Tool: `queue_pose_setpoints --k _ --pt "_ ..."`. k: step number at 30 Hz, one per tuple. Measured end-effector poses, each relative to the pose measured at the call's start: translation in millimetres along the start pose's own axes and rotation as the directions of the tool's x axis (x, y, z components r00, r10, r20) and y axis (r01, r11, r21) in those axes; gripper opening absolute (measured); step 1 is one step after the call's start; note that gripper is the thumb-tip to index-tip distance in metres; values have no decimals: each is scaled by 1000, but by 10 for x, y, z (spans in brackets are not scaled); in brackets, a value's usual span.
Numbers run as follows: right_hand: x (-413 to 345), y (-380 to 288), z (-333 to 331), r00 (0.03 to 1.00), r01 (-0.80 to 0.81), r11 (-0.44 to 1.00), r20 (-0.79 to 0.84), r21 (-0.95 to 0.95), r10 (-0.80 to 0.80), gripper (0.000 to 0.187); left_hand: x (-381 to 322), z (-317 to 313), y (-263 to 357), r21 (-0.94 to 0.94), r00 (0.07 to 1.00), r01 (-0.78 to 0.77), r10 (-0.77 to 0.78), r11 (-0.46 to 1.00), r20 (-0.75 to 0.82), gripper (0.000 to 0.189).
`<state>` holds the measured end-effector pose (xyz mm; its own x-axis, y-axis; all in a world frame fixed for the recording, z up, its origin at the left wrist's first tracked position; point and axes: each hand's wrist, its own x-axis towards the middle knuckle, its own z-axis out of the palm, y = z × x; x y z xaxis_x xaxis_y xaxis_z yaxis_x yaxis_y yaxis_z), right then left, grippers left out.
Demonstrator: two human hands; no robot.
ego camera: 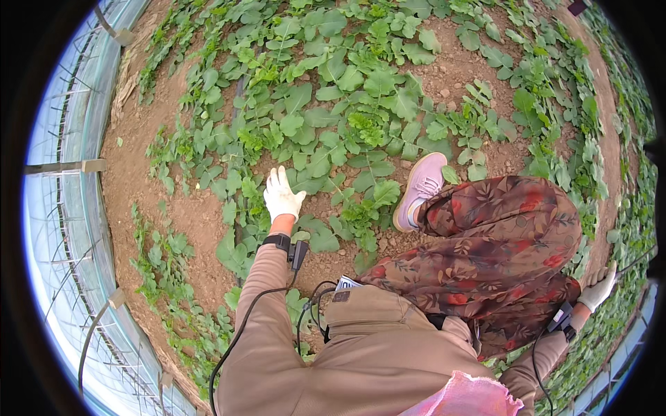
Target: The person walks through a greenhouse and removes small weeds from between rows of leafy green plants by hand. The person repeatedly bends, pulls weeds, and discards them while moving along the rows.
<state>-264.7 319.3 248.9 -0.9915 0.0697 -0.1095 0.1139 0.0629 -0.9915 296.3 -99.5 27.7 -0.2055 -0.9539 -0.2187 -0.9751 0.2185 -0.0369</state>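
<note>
My left hand (281, 195), in a white glove with spread fingers, reaches over leafy green plants (317, 119) with lobed leaves. Nothing is held in it; whether its fingertips touch the leaves I cannot tell. Far out at the right rim, my right hand (598, 288), also gloved, is curled around a thin dark rod (636, 260). Only a short length of the rod shows, and its far end is out of view. A wrist strap with a small black device (296, 254) sits on my left forearm, and a similar device (561, 316) is on the right.
My pink shoe (422, 184) stands on brown soil among the plants, below a bent knee in floral trousers (499, 234). Black cables (244, 322) run along my arms. A dark drip line (238, 99) crosses the bed. Plastic greenhouse sheeting (99, 218) with posts borders the left.
</note>
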Motion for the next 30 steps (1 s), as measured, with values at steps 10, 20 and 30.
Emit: queue_pose_setpoints --k 10,20,30 --pt "-170 -109 11 997 -38 999 -68 37 41 38 227 20 -8 -35 994 -75 78 997 73 32" --pt "-25 -28 -52 998 -65 998 -1 19 65 38 -264 -149 -580 -698 858 314 -507 643 -81 42" --pt "-76 -54 -99 998 -61 998 -12 34 62 40 -426 -213 -1041 -942 894 181 -446 283 38 27"
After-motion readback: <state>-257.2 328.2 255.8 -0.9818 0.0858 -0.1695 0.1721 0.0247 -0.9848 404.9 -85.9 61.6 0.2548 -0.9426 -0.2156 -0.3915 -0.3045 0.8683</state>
